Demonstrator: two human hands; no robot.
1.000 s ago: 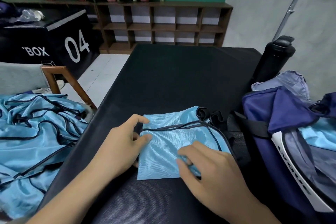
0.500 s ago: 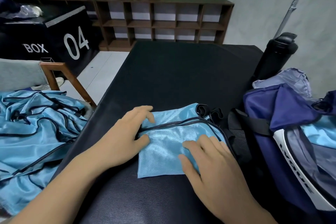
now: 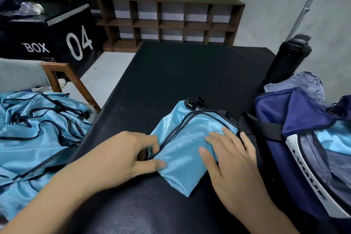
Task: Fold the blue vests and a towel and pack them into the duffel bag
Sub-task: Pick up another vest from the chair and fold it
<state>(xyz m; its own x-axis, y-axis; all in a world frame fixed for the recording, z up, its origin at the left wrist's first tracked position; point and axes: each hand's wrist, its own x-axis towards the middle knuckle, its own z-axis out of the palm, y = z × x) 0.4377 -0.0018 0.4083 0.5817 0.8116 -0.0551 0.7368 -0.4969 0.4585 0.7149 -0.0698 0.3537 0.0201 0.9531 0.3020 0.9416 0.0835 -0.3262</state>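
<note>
Pinching the left edge of the folded vest (image 3: pixel 190 148) with the left grip (image 3: pixel 117 157), thumb lying on top and fingers curling into the fold. Pressing the right grip (image 3: pixel 231 161) flat on the vest's right side, fingers straight and clasping nothing, pinning it to the black desk (image 3: pixel 190 74) just beside the open navy duffel bag (image 3: pixel 275 112). Showing more blue cloth (image 3: pixel 330 138) inside the bag. Leaving the unfolded vests (image 3: pixel 38 135) heaped well apart at the left.
</note>
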